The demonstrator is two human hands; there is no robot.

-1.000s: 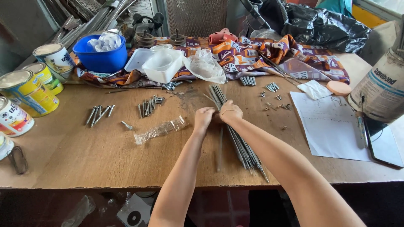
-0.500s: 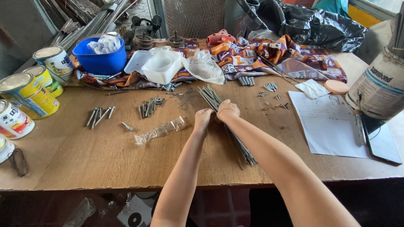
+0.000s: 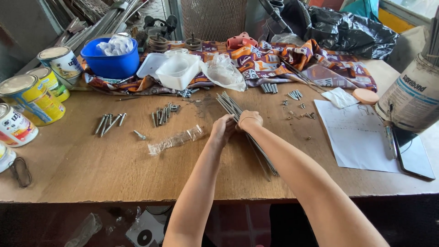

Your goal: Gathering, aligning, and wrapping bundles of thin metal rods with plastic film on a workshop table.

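Rods (image 3: 256, 142) lie bundled on the worn wooden bench (image 3: 91, 169), both hands' grip closed round them.

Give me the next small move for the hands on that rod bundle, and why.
Probably tap the far ends level on the table. Both the left hand and right hand grip the bundle of thin metal rods near its middle, and the rods fan apart at the far end, so the bundle looks loose and uneven.
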